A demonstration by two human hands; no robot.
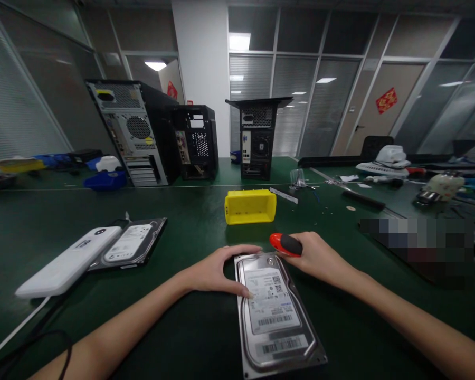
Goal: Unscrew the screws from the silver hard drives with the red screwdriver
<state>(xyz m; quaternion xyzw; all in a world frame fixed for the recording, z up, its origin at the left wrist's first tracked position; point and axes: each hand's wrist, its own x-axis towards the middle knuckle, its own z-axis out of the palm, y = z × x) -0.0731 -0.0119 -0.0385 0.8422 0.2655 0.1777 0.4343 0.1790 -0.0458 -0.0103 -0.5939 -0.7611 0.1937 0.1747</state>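
Note:
A silver hard drive point(275, 322) with a white label lies on the green table in front of me, its long side pointing away. My left hand point(216, 272) grips its far left corner, thumb on the label and fingers along the far edge. In my right hand point(314, 258) is a screwdriver point(287, 244) with a red-and-black handle, held at the drive's far right corner. Its shaft and tip are hidden, so I cannot tell whether it touches the drive. Beyond both hands sits a yellow plastic bin point(250, 207), its opening towards me.
On the left, a white power bank point(69, 261) with a cable rests against a second hard drive point(130, 243). Computer cases point(132, 132) stand at the back. A blue tray point(105, 180) is at far left; a metal strip point(284, 196) lies behind the bin. Assorted parts cover the right side.

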